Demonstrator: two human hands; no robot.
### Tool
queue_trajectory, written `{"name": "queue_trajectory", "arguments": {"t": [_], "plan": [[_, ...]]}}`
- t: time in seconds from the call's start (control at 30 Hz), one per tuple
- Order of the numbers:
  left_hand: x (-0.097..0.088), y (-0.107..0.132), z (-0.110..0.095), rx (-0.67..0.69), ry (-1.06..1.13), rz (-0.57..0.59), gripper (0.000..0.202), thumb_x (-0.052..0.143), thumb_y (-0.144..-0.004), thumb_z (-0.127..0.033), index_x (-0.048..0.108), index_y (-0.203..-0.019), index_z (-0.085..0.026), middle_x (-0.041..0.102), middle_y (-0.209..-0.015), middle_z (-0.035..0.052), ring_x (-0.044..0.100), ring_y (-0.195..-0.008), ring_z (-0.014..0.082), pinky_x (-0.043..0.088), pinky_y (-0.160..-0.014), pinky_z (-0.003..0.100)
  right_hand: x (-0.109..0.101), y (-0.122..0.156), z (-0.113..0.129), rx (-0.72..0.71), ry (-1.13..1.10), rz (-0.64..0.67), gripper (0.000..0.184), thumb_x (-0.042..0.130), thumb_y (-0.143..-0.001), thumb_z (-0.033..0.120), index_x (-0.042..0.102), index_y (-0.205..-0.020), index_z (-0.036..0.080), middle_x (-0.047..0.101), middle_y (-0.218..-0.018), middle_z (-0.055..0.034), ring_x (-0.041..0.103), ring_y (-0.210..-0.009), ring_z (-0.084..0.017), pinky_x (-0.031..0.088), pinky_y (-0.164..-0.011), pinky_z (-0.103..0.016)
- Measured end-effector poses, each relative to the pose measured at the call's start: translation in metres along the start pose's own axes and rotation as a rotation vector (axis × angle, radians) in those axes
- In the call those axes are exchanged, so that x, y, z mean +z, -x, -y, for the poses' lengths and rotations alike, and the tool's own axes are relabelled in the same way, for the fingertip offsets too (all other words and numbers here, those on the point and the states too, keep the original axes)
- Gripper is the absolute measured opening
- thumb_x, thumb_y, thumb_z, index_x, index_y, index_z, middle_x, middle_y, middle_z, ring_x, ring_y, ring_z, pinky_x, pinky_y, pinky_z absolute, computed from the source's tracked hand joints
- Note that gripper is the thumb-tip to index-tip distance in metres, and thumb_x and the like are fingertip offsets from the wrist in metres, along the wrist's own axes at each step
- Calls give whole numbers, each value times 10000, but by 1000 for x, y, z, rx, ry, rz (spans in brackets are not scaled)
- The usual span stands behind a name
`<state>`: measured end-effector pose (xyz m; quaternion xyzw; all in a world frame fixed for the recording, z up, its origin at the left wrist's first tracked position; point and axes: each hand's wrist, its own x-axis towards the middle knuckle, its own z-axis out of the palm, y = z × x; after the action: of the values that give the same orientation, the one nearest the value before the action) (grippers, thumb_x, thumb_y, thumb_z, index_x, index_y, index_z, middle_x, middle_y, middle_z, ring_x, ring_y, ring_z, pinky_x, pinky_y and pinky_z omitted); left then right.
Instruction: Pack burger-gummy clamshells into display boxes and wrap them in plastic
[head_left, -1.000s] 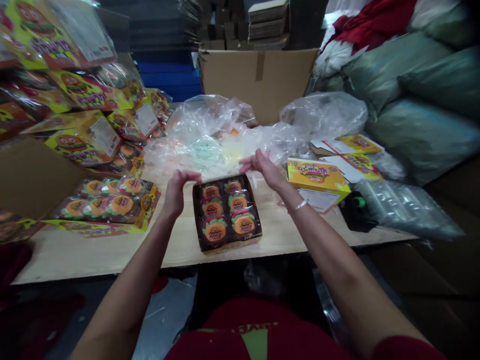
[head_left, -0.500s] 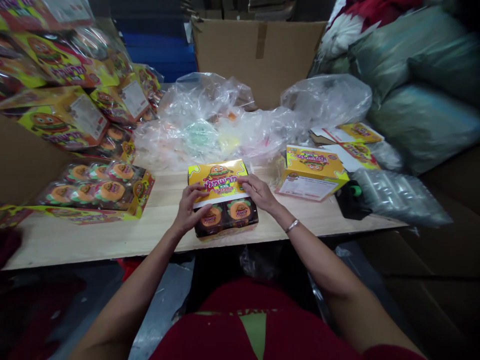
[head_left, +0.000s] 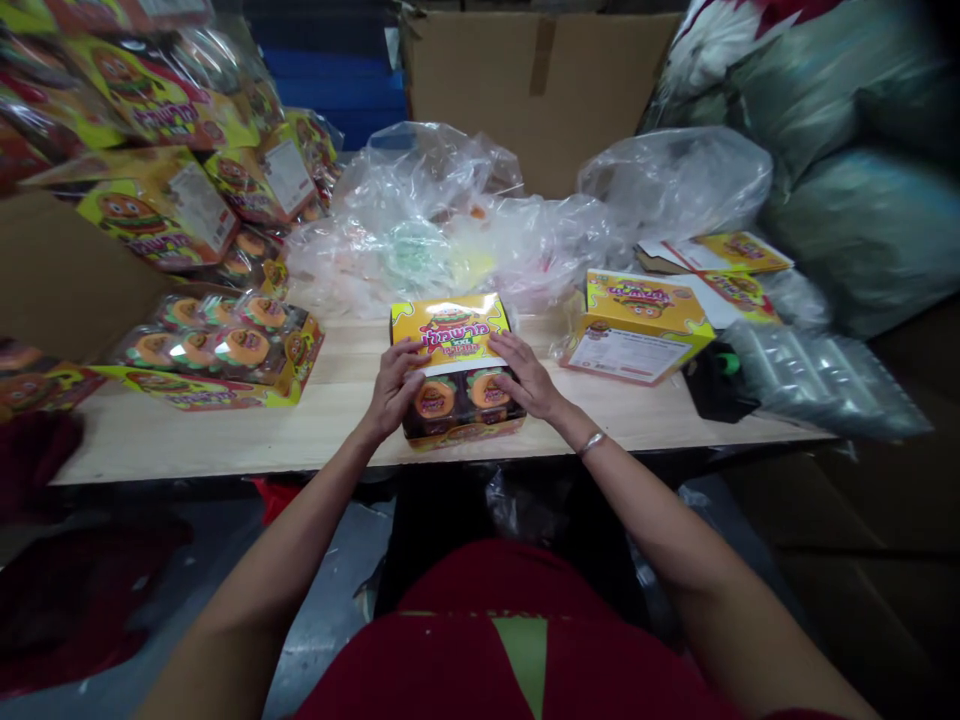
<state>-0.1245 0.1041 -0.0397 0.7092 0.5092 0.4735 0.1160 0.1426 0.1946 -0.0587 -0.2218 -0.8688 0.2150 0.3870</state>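
A brown tray of orange burger-shaped candies (head_left: 461, 398) sits at the near edge of the wooden table (head_left: 337, 420). A yellow printed card lid (head_left: 450, 330) covers its far half. My left hand (head_left: 396, 383) grips the left side of the tray and lid, fingers curled round the edge. My right hand (head_left: 529, 375) presses on the right side, fingers lying over the lid's corner.
An open candy pack (head_left: 225, 350) lies to the left, under a stack of yellow boxes (head_left: 150, 215). Crumpled clear plastic bags (head_left: 450, 225) fill the table's back. A yellow box (head_left: 637, 322) and a black-green object (head_left: 716, 380) are on the right. A cardboard carton (head_left: 540, 90) stands behind.
My hands came down from the plastic bags and brought the yellow lid over the tray's far half. Now both hands hold the tray's sides.
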Motion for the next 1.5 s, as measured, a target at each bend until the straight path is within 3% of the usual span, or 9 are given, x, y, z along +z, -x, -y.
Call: {"name": "queue_trajectory", "arguments": {"t": [0.4, 0.53, 0.77, 0.9, 1.0, 1.07, 1.13, 1.3, 1.5], "plan": [[-6, 9, 2, 139, -218, 102, 718, 678, -765, -609, 470, -1330, -216, 429, -1442, 164, 311, -1403, 341, 263, -1140, 573, -17, 12, 24, 46, 48, -44, 539, 501, -946, 463, 454, -1409, 192, 421, -1498, -138, 334, -1427, -260, 285, -1180, -490], [-5, 12, 0, 175, -254, 101, 831, 721, -723, -616, 435, -1377, -191, 406, -1466, 188, 291, -1414, 357, 247, -1145, 568, -14, 81, 54, 170, 36, -235, 285, 503, -943, 333, 615, -1169, 201, 654, -1162, -130, 597, -1118, -243, 473, -982, -415], [-5, 6, -2, 176, -240, 109, 830, 659, -765, -638, 408, -1422, -196, 386, -1493, 180, 285, -1419, 362, 215, -1158, 555, 60, 227, 60, 798, 35, 315, 114, 647, -824, 291, 702, -845, 193, 705, -819, -58, 641, -711, -191, 492, -674, -282], [-9, 34, -13, 290, -359, -28, 849, 721, -750, -536, 369, -1442, -191, 306, -1540, 197, 254, -1431, 391, 230, -1141, 578, 78, 249, 48, 909, 20, 346, 94, 638, -803, 201, 698, -734, 181, 692, -694, -32, 613, -616, -162, 436, -593, -234], [9, 84, -31, 435, -344, 37, 494, 732, -769, -392, 572, -1212, -243, 597, -1285, 125, 555, -1205, 306, 431, -1014, 473, 72, 245, 45, 907, 8, 312, 189, 549, -887, 242, 710, -813, 176, 714, -794, -53, 631, -717, -161, 438, -688, -235], [40, 117, -43, 274, -198, 407, 177, 639, -843, -353, 655, -967, -229, 692, -1016, 85, 648, -958, 225, 504, -882, 369, 67, 240, 45, 893, -6, 287, 242, 504, -928, 300, 703, -873, 174, 713, -856, -64, 632, -774, -165, 438, -733, -239], [81, 138, -48, -219, -145, 714, 225, 578, -867, -407, 652, -866, -194, 681, -953, 107, 622, -968, 240, 472, -924, 378, 69, 236, 44, 888, -27, 278, 271, 469, -948, 320, 693, -914, 172, 706, -880, -65, 630, -797, -165, 444, -749, -241], [161, 143, -25, -537, -54, 873, 268, 651, -793, -401, 584, -706, -157, 593, -688, 48, 595, -729, 209, 486, -702, 341, 90, 233, 29, 917, -54, 287, 286, 524, -908, 261, 643, -1152, 171, 654, -1166, -109, 609, -1034, -198, 442, -913, -286], [138, 158, -24, -632, 301, 960, 421, 466, -864, -555, 546, -761, -155, 561, -734, 15, 534, -713, 152, 458, -714, 296, 99, 243, 25, 884, -169, 352, 163, 571, -858, 247, 672, -941, 149, 689, -915, -77, 619, -844, -197, 489, -796, -300]]}}
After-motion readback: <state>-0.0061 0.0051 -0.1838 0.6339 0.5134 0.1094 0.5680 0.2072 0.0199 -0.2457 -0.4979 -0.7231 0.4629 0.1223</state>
